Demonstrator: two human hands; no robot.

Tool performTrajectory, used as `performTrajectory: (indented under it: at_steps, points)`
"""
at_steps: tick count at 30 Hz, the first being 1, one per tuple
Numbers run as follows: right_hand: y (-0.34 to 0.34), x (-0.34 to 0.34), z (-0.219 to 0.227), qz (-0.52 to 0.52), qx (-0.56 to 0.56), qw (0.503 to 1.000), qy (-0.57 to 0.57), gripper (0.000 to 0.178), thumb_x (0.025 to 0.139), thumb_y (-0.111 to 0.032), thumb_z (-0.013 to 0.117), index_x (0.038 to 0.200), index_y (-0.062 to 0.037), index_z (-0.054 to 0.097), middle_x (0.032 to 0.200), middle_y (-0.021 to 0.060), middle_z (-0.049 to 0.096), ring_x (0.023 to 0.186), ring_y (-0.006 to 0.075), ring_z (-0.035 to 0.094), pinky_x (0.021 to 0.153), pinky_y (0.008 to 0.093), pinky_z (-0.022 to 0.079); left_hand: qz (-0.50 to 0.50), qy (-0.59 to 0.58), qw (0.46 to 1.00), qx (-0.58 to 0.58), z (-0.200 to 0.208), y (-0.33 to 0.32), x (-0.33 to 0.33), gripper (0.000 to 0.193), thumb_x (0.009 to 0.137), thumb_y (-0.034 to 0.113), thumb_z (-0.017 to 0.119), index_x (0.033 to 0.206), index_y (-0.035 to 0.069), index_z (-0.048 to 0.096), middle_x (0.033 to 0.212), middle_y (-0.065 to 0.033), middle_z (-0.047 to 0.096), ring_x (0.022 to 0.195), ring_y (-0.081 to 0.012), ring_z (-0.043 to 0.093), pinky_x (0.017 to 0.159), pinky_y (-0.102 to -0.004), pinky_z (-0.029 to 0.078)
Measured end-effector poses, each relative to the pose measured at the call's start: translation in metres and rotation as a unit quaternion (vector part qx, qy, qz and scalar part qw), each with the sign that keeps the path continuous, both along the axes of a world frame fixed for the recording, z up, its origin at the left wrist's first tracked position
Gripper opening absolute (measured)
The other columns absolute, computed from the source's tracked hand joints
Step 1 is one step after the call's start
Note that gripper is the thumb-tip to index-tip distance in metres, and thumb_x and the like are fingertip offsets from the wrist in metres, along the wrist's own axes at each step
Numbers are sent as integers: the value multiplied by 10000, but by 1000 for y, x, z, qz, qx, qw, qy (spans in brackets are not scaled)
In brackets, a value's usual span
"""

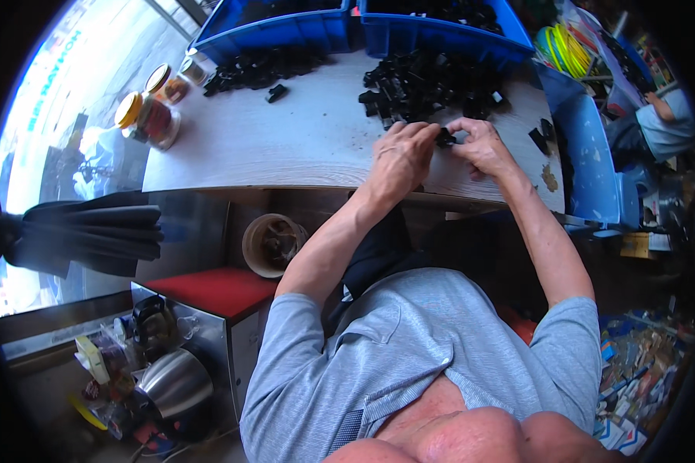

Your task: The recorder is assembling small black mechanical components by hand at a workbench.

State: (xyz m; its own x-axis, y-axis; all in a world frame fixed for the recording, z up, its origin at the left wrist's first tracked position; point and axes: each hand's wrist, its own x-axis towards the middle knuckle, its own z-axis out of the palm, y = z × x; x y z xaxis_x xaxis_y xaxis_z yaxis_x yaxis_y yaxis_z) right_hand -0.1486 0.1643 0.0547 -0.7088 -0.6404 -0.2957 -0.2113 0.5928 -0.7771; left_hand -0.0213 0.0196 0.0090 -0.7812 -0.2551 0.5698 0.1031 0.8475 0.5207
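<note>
A small black plastic part (445, 139) is held between my two hands, just above the near side of the white wood-grain table (262, 147). The fingers of my left hand (404, 154) are curled together against its left side. From the right, my right hand (483, 148) pinches it between thumb and forefinger. The fingers hide much of its shape. Right beyond my hands lies a heap of similar black parts (425, 85). A second pile of black parts (262, 69) sits farther left, with one loose piece (276, 93) in front of it.
Two blue bins (278, 35) (448, 35) with black parts stand along the back. Lidded jars (148, 119) are at the table's left. A couple of black pieces (540, 140) lie near the right edge, beside a blue container (591, 154). Below are a bucket (249, 245) and a red-topped cabinet (208, 289).
</note>
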Motion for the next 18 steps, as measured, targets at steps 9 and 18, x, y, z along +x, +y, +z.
performTrajectory:
  at_steps: [9,18]
  points:
    - [3,-8,-5,26,-3,999,-28,348,802,-67,665,1148,-81,698,591,-5,547,460,103,525,405,282,478,-76,-61,992,-86,-1,1,-7,404,871,46,673,1271,99,685,1163,-81,713,924,-264,651,814,-349,543]
    - [1,0,-3,28,-20,999,-27,254,807,-39,667,1061,-46,675,542,-39,470,395,85,454,362,262,372,-58,-58,985,-150,-4,10,8,453,886,101,615,1338,70,590,1177,-76,641,962,-305,600,757,-414,565]
